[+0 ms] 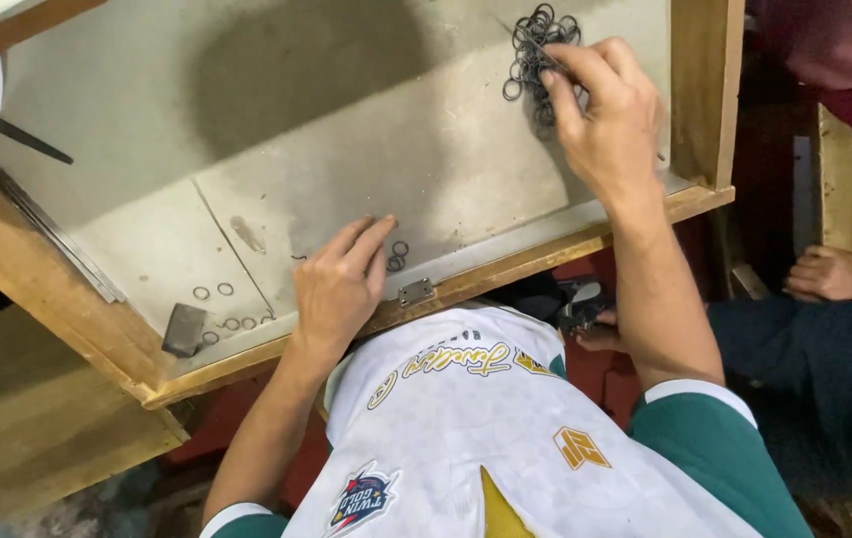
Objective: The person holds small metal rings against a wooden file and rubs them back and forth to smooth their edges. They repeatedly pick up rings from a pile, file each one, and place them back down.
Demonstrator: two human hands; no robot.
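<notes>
A shallow wooden-framed tray (67, 329) with a pale grey bottom lies in front of me. My left hand (339, 284) rests flat on the tray near its front edge, fingers together, beside a few small dark rings (398, 257). My right hand (605, 115) reaches to the far right corner and pinches into a pile of several dark metal rings (537, 45), with a thin rod or wire showing at the fingertips. Whether it grips a ring I cannot tell exactly.
Loose rings (215, 291) and a small dark metal block (185, 329) lie at the tray's front left. A dark rod (7, 130) and metal strips (47, 234) sit at the left side. A small hinge (415, 292) is on the front rim. Another person's hand (829, 274) rests at right.
</notes>
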